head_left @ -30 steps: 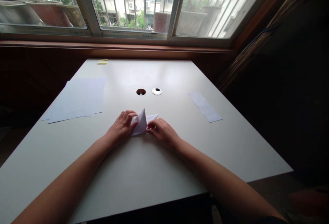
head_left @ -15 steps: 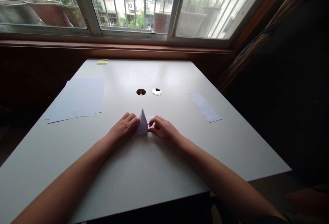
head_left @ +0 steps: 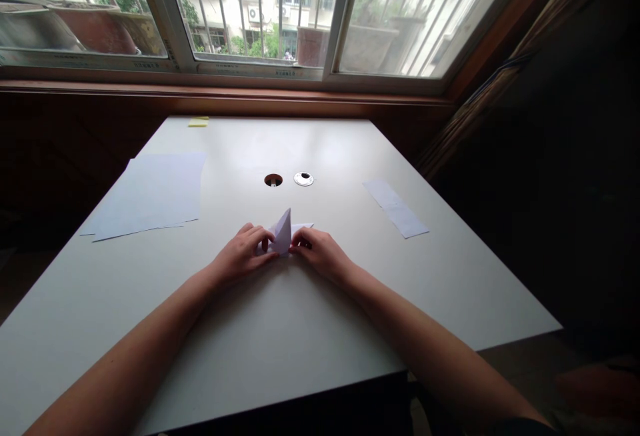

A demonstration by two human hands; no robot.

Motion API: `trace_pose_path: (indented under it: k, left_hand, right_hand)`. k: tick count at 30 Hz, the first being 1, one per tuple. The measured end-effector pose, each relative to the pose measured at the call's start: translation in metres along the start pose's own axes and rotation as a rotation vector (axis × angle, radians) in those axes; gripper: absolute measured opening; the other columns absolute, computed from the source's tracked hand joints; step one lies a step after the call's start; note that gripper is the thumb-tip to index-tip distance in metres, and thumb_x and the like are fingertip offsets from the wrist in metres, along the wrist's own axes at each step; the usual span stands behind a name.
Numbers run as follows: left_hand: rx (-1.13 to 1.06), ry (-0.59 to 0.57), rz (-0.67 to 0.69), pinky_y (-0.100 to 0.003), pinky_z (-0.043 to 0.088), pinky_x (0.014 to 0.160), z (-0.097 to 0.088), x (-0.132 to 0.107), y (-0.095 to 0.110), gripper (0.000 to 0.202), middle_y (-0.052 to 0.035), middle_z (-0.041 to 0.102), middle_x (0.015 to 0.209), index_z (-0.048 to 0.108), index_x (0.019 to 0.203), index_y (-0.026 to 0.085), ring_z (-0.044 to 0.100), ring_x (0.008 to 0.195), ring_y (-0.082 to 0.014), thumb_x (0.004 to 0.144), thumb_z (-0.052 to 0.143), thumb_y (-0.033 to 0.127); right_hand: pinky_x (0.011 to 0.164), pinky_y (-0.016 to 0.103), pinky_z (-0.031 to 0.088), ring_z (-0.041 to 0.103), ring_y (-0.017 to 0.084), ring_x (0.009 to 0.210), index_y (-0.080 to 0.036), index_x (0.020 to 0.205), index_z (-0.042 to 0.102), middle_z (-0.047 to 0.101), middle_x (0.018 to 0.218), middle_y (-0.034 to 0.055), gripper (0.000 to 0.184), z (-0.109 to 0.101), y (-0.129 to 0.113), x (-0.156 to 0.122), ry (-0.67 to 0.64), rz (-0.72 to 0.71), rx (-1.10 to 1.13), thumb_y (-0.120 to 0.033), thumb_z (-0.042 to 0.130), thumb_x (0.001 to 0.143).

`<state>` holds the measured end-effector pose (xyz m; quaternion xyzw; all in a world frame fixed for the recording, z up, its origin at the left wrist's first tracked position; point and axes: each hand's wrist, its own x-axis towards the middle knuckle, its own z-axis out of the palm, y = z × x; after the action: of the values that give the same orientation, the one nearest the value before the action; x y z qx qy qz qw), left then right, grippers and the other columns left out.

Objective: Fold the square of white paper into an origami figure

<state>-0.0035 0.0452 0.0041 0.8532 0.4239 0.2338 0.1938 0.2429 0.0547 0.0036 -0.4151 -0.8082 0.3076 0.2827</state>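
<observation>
White desk (head_left: 300,336) under a wide barred window (head_left: 260,9); dark wood sill, daylight from outside.

Left hand (head_left: 239,257) – grip closed on the folded paper (head_left: 283,233); thumb and fingertips pinch its left lower edge. Right hand (head_left: 324,257) – grip closed on the same piece from the opposite side, fingertips bent onto its right base. Whether the right thumb is under the fold cannot be told.

Folded paper: sits between the two grips, base down on the desk, one pointed flap standing upright above the fingers. A flat white corner of it shows just beyond the right grip.

Around the grips:
- beyond them, apart from the paper, a round hole (head_left: 273,180) in the desk with its white cap (head_left: 303,179) lying just beside it.
- well out from the left grip, and farther back, a loose stack of white sheets (head_left: 150,193) at the desk's edge.
- well out from the right grip, a narrow white paper strip (head_left: 396,208) lying flat, askew.
- far beyond the left grip, near the sill, a small yellow note (head_left: 197,123).

Both forearms bare, resting low over the desk.
</observation>
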Motion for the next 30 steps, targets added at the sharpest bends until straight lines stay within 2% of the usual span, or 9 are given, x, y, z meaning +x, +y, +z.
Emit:
trace_pose_path:
  k: [4, 7, 12, 17, 24, 30]
  left_hand:
    - [-0.164, -0.100, -0.202, -0.027, 0.041, 0.071, -0.010, 0.007, 0.012, 0.021, -0.0002, 0.060, 0.080, 0.068, 0.092, 0.021, 0.054, 0.080, -0.0178, 0.087, 0.063, 0.041]
    - [-0.236, -0.213, -0.247, -0.026, 0.039, 0.064, -0.016, 0.013, 0.022, 0.019, 0.0002, 0.060, 0.082, 0.071, 0.088, 0.022, 0.056, 0.076, -0.0166, 0.085, 0.062, 0.039]
    - [-0.147, -0.150, -0.264, -0.028, 0.041, 0.065, -0.007, 0.019, 0.027, 0.021, -0.0018, 0.059, 0.080, 0.072, 0.076, 0.019, 0.057, 0.075, -0.0182, 0.081, 0.062, 0.037]
    - [-0.060, -0.057, -0.312, -0.035, 0.045, 0.082, 0.005, 0.023, 0.024, 0.021, -0.0054, 0.058, 0.090, 0.075, 0.074, 0.022, 0.053, 0.097, -0.0262, 0.077, 0.066, 0.040]
    - [-0.078, -0.126, -0.374, -0.040, 0.043, 0.093, -0.001, 0.027, 0.025, 0.022, -0.0054, 0.056, 0.092, 0.077, 0.070, 0.024, 0.050, 0.102, -0.0291, 0.074, 0.070, 0.044]
    - [-0.101, -0.202, -0.379, -0.037, 0.045, 0.089, -0.007, 0.033, 0.021, 0.027, -0.0064, 0.054, 0.096, 0.078, 0.072, 0.023, 0.050, 0.102, -0.0295, 0.072, 0.071, 0.049]
  right_hand:
    - [0.068, 0.024, 0.042, 0.058, 0.013, 0.075, -0.022, 0.088, 0.064, 0.067, 0.085, -0.0018, 0.004, 0.000, -0.001, -0.001, -0.005, 0.016, 0.042, -0.019, 0.064, 0.085]
    - [0.069, 0.024, 0.042, 0.059, 0.013, 0.076, -0.022, 0.088, 0.064, 0.068, 0.085, -0.0024, 0.007, -0.001, -0.002, 0.000, -0.019, 0.028, 0.065, -0.016, 0.063, 0.084]
    - [0.070, 0.024, 0.042, 0.059, 0.012, 0.075, -0.022, 0.089, 0.063, 0.067, 0.084, -0.0032, 0.012, -0.002, -0.002, 0.000, -0.048, 0.044, 0.078, -0.013, 0.063, 0.082]
    - [0.074, 0.026, 0.043, 0.058, 0.015, 0.081, -0.022, 0.088, 0.064, 0.065, 0.084, -0.0012, 0.013, -0.005, -0.005, 0.000, -0.036, 0.029, 0.029, -0.011, 0.064, 0.082]
    - [0.086, 0.032, 0.044, 0.054, 0.019, 0.095, -0.022, 0.094, 0.063, 0.067, 0.095, 0.0023, 0.018, -0.007, 0.001, -0.001, -0.001, -0.110, -0.085, -0.007, 0.061, 0.084]
    - [0.091, 0.035, 0.045, 0.055, 0.021, 0.104, -0.024, 0.105, 0.062, 0.067, 0.106, 0.0036, 0.027, -0.005, 0.008, -0.001, -0.013, -0.136, -0.088, -0.008, 0.061, 0.084]
